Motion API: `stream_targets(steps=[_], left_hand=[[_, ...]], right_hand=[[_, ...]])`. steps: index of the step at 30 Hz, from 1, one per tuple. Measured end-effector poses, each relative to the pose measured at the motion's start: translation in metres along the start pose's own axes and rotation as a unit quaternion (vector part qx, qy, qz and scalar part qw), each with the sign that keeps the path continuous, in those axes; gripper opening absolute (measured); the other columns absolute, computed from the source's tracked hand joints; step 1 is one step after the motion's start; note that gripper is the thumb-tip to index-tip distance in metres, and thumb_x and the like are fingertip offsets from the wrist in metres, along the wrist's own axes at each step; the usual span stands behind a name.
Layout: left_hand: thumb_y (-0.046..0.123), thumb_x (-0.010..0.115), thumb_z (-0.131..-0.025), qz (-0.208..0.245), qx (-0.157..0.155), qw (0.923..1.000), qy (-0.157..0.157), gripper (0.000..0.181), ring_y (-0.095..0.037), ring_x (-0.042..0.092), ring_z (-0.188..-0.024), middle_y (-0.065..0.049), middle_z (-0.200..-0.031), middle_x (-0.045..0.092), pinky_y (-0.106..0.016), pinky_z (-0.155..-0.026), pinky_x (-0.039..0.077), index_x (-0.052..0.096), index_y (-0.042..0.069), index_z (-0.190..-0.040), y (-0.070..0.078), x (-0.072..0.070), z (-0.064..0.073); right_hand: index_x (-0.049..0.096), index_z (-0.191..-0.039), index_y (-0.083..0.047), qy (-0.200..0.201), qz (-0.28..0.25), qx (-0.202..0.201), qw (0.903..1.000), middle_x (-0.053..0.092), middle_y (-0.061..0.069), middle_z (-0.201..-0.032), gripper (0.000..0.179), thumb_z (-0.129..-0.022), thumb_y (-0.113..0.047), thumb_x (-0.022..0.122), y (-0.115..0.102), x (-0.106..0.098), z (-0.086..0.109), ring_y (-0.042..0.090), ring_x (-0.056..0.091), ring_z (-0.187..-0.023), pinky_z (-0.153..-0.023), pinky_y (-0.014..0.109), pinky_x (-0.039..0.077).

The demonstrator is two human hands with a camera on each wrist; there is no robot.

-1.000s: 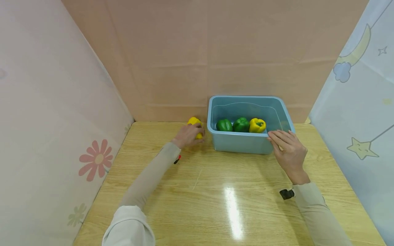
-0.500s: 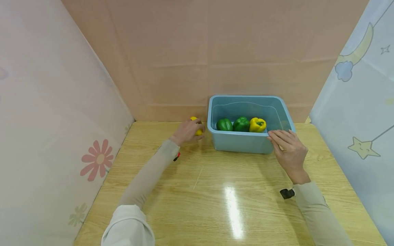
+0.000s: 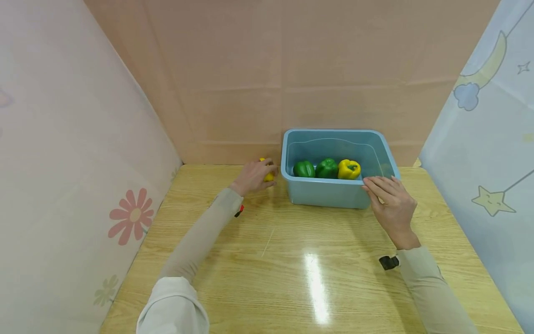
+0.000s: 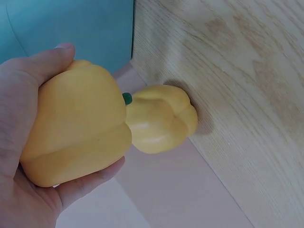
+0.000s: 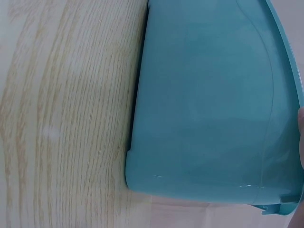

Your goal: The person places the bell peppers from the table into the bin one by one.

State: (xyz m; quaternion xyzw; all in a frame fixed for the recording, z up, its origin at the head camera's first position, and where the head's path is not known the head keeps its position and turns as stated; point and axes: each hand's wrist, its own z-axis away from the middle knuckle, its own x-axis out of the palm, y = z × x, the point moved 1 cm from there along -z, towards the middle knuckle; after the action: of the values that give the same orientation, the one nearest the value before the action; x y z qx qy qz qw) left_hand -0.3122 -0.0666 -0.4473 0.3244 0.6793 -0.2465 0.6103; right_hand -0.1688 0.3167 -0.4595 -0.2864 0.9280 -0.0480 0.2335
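Note:
My left hand (image 3: 253, 177) holds a yellow bell pepper (image 4: 78, 126) just left of the bin, thumb and fingers around its sides. In the left wrist view, a second yellow bell pepper (image 4: 164, 118) with a green stem end showing lies beyond it on the table, by the back wall; from the head view it is mostly hidden behind the hand. My right hand (image 3: 392, 204) grips the front right rim of the blue bin (image 3: 329, 194). Inside are a green bell pepper (image 3: 304, 170), another green bell pepper (image 3: 327, 169) and a yellow bell pepper (image 3: 349, 170).
The bin stands at the back of the wooden table (image 3: 275, 278), close to the brown back wall (image 3: 233, 83). A flower-printed panel (image 3: 75, 139) borders the left side, and a star-printed panel (image 3: 488, 153) the right.
My left hand has closed round the nearer yellow bell pepper and shifted slightly up and back. The right hand and the bin have stayed in place.

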Motion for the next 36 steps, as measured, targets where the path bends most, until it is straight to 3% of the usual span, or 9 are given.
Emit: stream_targets(steps=[5,12,18,23,28,36], left_hand=[[0.04,0.078,-0.099,0.001,-0.003,1.0,0.004,0.028,-0.026,0.065,-0.091,-0.005,-0.119,0.069,-0.037,-0.077,0.058,0.076,0.019,-0.116,-0.001,-0.003,0.0],[0.037,0.081,-0.097,-0.004,0.0,0.9993,0.038,0.023,-0.029,0.064,-0.084,-0.007,-0.116,0.068,-0.039,-0.069,0.057,0.077,0.018,-0.111,-0.004,-0.01,-0.003],[0.036,0.079,-0.098,-0.003,-0.002,0.9994,0.036,0.022,-0.03,0.064,-0.087,-0.006,-0.113,0.065,-0.039,-0.069,0.058,0.076,0.018,-0.111,-0.005,-0.018,-0.006],[0.035,0.078,-0.1,0.0,-0.009,0.9993,0.035,0.023,-0.036,0.066,-0.103,-0.006,-0.12,0.066,-0.045,-0.074,0.061,0.075,0.018,-0.114,-0.004,-0.023,-0.007],[0.036,0.076,-0.101,0.004,-0.018,0.999,0.04,0.021,-0.038,0.06,-0.123,-0.005,-0.126,0.066,-0.051,-0.079,0.062,0.074,0.02,-0.114,-0.005,-0.027,-0.007],[0.038,0.078,-0.099,-0.006,-0.022,0.9989,0.042,0.024,-0.037,0.057,-0.129,-0.005,-0.13,0.066,-0.049,-0.079,0.063,0.074,0.022,-0.117,-0.005,-0.036,-0.009]], right_hand=[[0.085,-0.114,-0.011,-0.003,0.002,-0.002,1.0,0.082,0.011,-0.107,0.04,-0.076,-0.002,0.092,-0.001,0.0,-0.001,0.039,0.078,-0.091,-0.103,0.063,0.055],[0.084,-0.115,-0.012,-0.003,0.002,-0.003,1.0,0.082,0.012,-0.108,0.042,-0.075,-0.001,0.092,-0.003,-0.001,-0.002,0.04,0.078,-0.092,-0.107,0.059,0.055],[0.085,-0.114,-0.012,-0.001,0.003,-0.003,1.0,0.082,0.011,-0.108,0.041,-0.075,-0.002,0.092,-0.003,-0.001,-0.002,0.04,0.078,-0.092,-0.106,0.059,0.055],[0.085,-0.114,-0.011,0.001,0.006,-0.004,1.0,0.082,0.011,-0.107,0.04,-0.075,-0.003,0.092,-0.002,-0.001,-0.001,0.039,0.078,-0.092,-0.104,0.061,0.056],[0.085,-0.113,-0.01,0.0,0.008,-0.004,1.0,0.082,0.011,-0.108,0.039,-0.076,-0.003,0.092,-0.002,-0.001,0.0,0.039,0.078,-0.094,-0.101,0.063,0.056],[0.085,-0.113,-0.01,-0.003,0.01,0.0,0.9999,0.082,0.011,-0.108,0.038,-0.076,-0.004,0.092,-0.002,-0.002,-0.001,0.039,0.078,-0.093,-0.102,0.062,0.056]])
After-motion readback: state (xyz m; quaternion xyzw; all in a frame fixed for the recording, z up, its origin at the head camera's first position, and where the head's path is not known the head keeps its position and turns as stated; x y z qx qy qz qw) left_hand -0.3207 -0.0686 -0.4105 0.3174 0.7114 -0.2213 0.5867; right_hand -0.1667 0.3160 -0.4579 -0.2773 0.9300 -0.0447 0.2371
